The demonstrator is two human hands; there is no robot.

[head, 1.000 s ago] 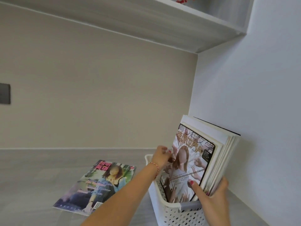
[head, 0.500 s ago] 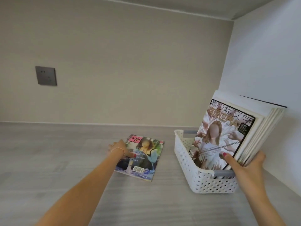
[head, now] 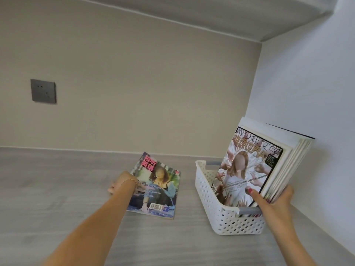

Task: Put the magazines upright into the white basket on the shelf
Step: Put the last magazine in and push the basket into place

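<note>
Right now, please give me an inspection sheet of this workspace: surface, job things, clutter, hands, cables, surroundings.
Surface: grey wood-grain shelf, lit evenly.
Job things: white basket near the right wall; a stack of magazines stands in it, leaning right. One magazine lies flat on the shelf, left of the basket, apart from it.
Clutter: nothing seen.
Hands: left hand at the flat magazine's left edge, fingers mostly hidden behind the wrist. Right hand grips the stack's near edge, thumb on the front cover.
Cables: nothing seen.
Surroundings: beige back wall with a grey socket; white wall on the right; another shelf overhead.
</note>
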